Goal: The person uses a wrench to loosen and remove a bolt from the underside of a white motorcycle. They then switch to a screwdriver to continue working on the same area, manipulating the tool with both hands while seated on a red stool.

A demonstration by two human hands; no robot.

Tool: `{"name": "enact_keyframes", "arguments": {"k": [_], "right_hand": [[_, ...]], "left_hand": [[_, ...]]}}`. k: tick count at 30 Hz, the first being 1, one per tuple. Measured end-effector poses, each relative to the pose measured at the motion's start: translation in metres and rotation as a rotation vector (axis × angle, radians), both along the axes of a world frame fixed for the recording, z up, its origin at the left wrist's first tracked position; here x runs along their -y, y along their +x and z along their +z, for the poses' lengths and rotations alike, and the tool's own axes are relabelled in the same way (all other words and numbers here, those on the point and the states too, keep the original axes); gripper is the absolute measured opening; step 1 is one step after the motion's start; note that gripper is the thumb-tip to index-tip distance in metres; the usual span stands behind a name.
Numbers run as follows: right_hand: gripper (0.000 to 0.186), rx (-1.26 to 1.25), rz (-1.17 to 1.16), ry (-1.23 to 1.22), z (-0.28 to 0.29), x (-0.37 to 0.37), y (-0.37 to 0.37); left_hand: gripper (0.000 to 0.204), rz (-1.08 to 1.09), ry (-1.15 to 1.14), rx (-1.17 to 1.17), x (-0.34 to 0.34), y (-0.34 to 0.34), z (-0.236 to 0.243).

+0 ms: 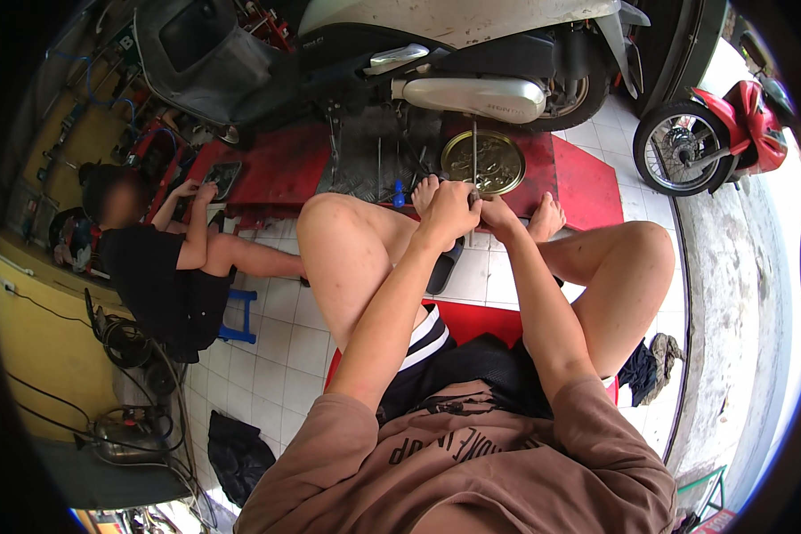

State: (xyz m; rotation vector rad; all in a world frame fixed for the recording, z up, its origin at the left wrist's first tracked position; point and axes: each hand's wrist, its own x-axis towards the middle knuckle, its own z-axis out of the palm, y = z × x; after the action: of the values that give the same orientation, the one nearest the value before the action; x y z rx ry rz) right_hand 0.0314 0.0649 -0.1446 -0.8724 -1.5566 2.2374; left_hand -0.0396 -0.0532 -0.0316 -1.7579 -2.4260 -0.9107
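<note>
My left hand [450, 214] and my right hand [497, 214] are closed and meet between my bent knees. Both grip the near end of a long, thin metal rod [474, 151], where a small dark part shows between the fingers. What each finger presses on is hidden. The rod reaches away over a round metal pan [457, 165] with dark, shiny contents, toward the silver engine side cover [481, 96] of a parked scooter [454, 27]. Left of my hands, a blue-handled tool [400, 193] lies by my foot.
The scooter stands on a red platform [587, 182] with a dark middle plate. At left another person [151, 258] sits on a blue stool [240, 316], hands over a small tray [222, 181]. Cables and hoses [120, 338] hang behind. A red motorbike [730, 138] is at right.
</note>
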Motion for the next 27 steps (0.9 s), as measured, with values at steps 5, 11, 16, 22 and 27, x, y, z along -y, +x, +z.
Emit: {"name": "enact_keyframes", "arguments": {"k": [5, 11, 16, 22, 27], "right_hand": [[0.019, -0.020, -0.038, 0.012, -0.002, -0.007, 0.000], [0.027, 0.059, -0.051, 0.049, 0.009, -0.009, 0.005], [0.013, 0.088, -0.084, 0.066, 0.028, 0.002, 0.005], [0.020, 0.063, -0.054, 0.145, 0.032, 0.001, 0.002], [0.018, 0.094, -0.047, 0.049, 0.026, -0.004, 0.003]], "left_hand": [[0.015, -0.026, -0.048, 0.005, -0.003, 0.005, 0.012], [0.012, -0.047, -0.032, 0.099, -0.004, 0.002, 0.002], [0.011, -0.045, 0.016, 0.133, -0.006, -0.010, -0.019], [0.014, 0.031, 0.052, 0.150, -0.009, -0.007, -0.024], [0.010, -0.001, 0.152, 0.059, -0.009, 0.000, -0.014]]}}
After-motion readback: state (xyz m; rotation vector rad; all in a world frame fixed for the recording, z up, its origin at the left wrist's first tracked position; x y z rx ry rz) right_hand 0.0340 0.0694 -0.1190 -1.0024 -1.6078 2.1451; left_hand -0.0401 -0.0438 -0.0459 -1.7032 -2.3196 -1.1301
